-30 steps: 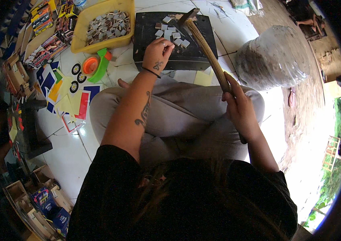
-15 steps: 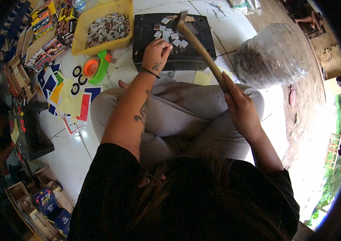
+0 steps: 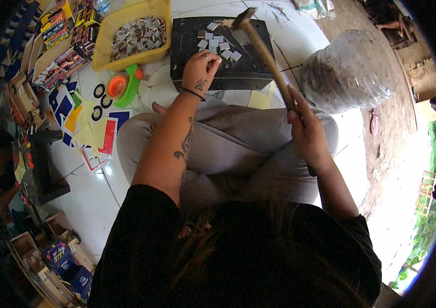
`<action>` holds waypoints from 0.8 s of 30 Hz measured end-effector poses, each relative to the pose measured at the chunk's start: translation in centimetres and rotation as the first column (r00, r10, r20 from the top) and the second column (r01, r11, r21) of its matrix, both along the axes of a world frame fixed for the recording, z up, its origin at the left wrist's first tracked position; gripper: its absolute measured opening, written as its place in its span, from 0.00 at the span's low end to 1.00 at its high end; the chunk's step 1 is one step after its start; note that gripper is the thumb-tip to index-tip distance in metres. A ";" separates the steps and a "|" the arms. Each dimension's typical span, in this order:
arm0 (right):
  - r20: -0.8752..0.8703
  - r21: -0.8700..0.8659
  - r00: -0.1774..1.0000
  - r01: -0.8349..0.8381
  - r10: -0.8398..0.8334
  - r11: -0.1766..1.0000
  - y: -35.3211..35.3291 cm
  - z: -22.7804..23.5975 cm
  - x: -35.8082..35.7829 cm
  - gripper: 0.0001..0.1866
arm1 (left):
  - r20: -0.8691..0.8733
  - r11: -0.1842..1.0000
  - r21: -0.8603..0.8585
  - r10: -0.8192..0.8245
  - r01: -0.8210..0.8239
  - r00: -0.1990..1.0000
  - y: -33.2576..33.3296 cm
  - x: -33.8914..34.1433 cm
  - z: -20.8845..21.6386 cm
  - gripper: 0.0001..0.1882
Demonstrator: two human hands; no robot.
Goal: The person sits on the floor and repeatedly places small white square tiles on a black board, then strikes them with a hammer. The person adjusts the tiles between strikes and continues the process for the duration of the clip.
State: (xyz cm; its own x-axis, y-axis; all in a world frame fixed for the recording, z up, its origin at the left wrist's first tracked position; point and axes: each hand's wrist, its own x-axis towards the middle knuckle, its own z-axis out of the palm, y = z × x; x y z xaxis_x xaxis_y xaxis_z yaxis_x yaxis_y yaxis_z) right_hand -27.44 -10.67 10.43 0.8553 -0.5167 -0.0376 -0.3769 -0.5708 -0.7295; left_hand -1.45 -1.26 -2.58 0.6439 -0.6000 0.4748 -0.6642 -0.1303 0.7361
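Note:
My right hand [image 3: 309,131] is closed round the wooden handle of a hammer [image 3: 265,51]. The hammer's head is over the far right part of a low black box-like block [image 3: 238,81] in front of my crossed legs. Several small grey square tiles [image 3: 218,39] lie scattered on the block's top. At the block's near left edge, my left hand [image 3: 200,71] is closed, thumb and fingers pressed together beside the tiles. Anything between those fingertips is hidden.
A yellow plastic basin [image 3: 101,54] full of similar small pieces stands left of the block. Nearby lie a green and orange plastic toy part [image 3: 133,87], small black wheels [image 3: 96,113] and coloured sheets [image 3: 107,136]. A large filled clear plastic sack [image 3: 349,72] stands on the right.
The hammer's head has moved up and to the right, with the handle shifting right. My right hand has tilted with it. My left hand stays almost still at the block's edge.

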 end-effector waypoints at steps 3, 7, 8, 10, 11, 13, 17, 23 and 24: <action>0.159 -0.029 0.987 0.009 -0.004 1.000 -2.1 -1.9 1.3 0.27 | -0.058 0.999 -0.034 0.021 -0.023 0.998 -0.2 -0.3 0.3 0.07; 0.086 -0.238 0.994 0.082 -0.063 0.968 -4.5 -5.5 4.3 0.31 | -0.299 0.999 -0.042 -0.035 0.024 0.954 0.2 -0.3 1.7 0.10; 0.064 -0.233 0.994 0.106 -0.094 0.967 -4.6 -6.6 5.1 0.31 | -0.395 0.997 -0.050 -0.077 0.062 0.916 0.6 -0.2 2.2 0.11; 0.102 -0.239 0.990 0.115 -0.093 0.964 -4.3 -8.7 6.5 0.33 | -0.631 0.965 -0.205 -0.257 0.162 0.732 1.5 -0.6 3.4 0.13; 0.080 -0.212 0.991 0.124 -0.110 0.969 -3.9 -9.5 6.9 0.34 | -0.691 0.934 -0.310 -0.349 0.177 0.633 2.0 -1.0 4.0 0.13; 0.068 -0.180 0.992 0.121 -0.111 0.976 -3.0 -10.4 7.3 0.38 | -0.767 0.859 -0.491 -0.505 0.144 0.396 3.2 -2.0 5.0 0.13; 0.087 -0.575 0.989 0.151 -0.123 0.804 -1.8 -8.5 7.5 0.36 | -0.724 0.751 -0.618 -0.659 0.233 0.204 4.2 -3.7 6.3 0.13; 0.446 0.258 0.890 -0.235 0.101 0.937 -2.1 -2.6 11.0 0.19 | -0.754 0.770 -0.526 -0.619 0.361 0.221 3.7 -4.3 6.7 0.12; 0.470 0.332 0.880 -0.247 0.068 0.910 -1.8 -2.4 11.9 0.13 | -0.774 0.789 -0.501 -0.592 0.356 0.225 3.8 -4.4 6.7 0.12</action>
